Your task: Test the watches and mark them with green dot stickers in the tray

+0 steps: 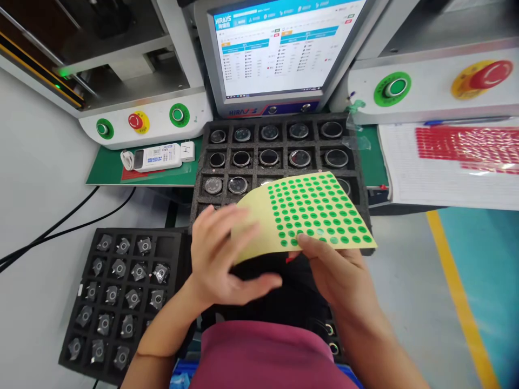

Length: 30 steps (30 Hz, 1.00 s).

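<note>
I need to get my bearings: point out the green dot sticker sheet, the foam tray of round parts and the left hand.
Green dot sticker sheet (pixel 314 213): head view, middle of the dotted face.
Foam tray of round parts (pixel 254 146): head view, foam rib between pockets.
Left hand (pixel 221 259): head view, back of the hand.

- A factory work station, on an electronics assembly or test line.
- A machine monitor (pixel 279 48) shows a table of readings under a maker's logo.
- Machine housings on both sides carry green push buttons (pixel 179 114) and red emergency stops (pixel 490 74) on yellow rings.
- Black foam trays (pixel 203 162) hold rows of small round parts (pixel 269 158), one per pocket; a second tray (pixel 87 259) holds small metal parts.
- A sheet of green dot stickers (pixel 316 208) is the kind used for inspection marks.
- A green mat (pixel 105 170) covers the worktop.
- The floor (pixel 405 302) has a yellow line (pixel 462 302) beside a blue lane.
</note>
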Each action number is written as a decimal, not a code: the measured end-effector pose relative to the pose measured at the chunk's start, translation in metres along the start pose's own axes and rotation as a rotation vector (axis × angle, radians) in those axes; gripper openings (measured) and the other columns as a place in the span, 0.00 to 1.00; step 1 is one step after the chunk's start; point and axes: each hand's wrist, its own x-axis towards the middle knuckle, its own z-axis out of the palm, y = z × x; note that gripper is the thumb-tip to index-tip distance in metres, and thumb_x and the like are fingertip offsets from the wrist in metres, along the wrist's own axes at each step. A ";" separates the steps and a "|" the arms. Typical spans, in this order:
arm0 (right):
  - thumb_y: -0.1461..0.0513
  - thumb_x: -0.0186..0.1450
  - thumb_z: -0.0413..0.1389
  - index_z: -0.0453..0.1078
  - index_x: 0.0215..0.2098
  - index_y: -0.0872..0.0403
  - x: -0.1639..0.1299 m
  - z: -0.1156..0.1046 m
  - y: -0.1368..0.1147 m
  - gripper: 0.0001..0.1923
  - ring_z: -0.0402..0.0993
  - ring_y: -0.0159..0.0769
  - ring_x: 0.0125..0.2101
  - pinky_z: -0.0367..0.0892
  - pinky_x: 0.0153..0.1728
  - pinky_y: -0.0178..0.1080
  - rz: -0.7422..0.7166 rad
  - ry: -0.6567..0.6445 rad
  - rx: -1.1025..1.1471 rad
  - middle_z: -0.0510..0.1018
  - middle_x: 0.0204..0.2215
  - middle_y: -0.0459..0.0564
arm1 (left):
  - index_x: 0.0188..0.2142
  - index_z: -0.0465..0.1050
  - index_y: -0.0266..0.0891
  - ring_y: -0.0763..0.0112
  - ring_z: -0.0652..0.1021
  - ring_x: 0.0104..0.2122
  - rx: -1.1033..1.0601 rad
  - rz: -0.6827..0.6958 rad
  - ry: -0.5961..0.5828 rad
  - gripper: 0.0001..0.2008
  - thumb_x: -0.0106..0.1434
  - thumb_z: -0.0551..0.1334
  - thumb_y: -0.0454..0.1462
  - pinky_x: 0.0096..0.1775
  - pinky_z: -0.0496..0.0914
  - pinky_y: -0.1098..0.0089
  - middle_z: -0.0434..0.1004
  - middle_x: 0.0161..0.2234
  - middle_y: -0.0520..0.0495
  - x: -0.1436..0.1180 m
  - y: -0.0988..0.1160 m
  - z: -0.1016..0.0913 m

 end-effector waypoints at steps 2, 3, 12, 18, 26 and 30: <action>0.52 0.63 0.64 0.76 0.22 0.51 0.001 -0.005 -0.004 0.16 0.79 0.35 0.25 0.77 0.29 0.36 -0.002 -0.075 0.022 0.79 0.23 0.46 | 0.63 0.66 0.42 0.48 0.68 0.64 -0.257 -0.284 -0.038 0.38 0.60 0.62 0.59 0.65 0.59 0.50 0.68 0.63 0.38 0.003 -0.011 -0.005; 0.52 0.63 0.65 0.76 0.23 0.51 0.002 -0.007 -0.007 0.15 0.78 0.35 0.23 0.77 0.26 0.35 0.011 -0.134 0.040 0.79 0.22 0.46 | 0.65 0.64 0.42 0.49 0.65 0.65 -0.377 -0.414 -0.074 0.39 0.62 0.59 0.60 0.65 0.58 0.50 0.65 0.65 0.37 0.004 -0.018 -0.007; 0.54 0.64 0.62 0.77 0.26 0.52 0.013 -0.010 -0.034 0.13 0.74 0.32 0.23 0.74 0.24 0.34 -0.015 -0.271 -0.224 0.78 0.22 0.46 | 0.51 0.75 0.42 0.59 0.85 0.36 -0.990 -0.934 -0.351 0.25 0.55 0.73 0.43 0.36 0.80 0.65 0.84 0.43 0.40 0.010 -0.031 0.007; 0.67 0.55 0.66 0.74 0.31 0.51 0.012 -0.016 -0.032 0.08 0.69 0.24 0.19 0.65 0.16 0.25 -0.147 0.076 0.013 0.78 0.25 0.42 | 0.52 0.79 0.44 0.64 0.84 0.41 -0.430 -0.727 0.141 0.16 0.64 0.67 0.38 0.45 0.79 0.68 0.84 0.47 0.46 0.006 -0.013 0.011; 0.69 0.55 0.67 0.72 0.32 0.52 0.012 0.004 -0.028 0.10 0.72 0.26 0.21 0.67 0.17 0.26 -0.015 -0.063 -0.006 0.80 0.25 0.43 | 0.52 0.78 0.40 0.63 0.79 0.54 -0.396 -0.638 0.089 0.15 0.67 0.62 0.37 0.56 0.73 0.67 0.80 0.53 0.45 0.011 -0.010 0.039; 0.69 0.56 0.67 0.73 0.32 0.52 0.013 0.001 -0.027 0.10 0.74 0.26 0.23 0.67 0.19 0.26 -0.067 -0.006 -0.041 0.80 0.26 0.44 | 0.51 0.78 0.40 0.62 0.80 0.52 -0.309 -0.578 0.117 0.14 0.67 0.63 0.38 0.54 0.75 0.64 0.81 0.51 0.45 0.010 -0.013 0.043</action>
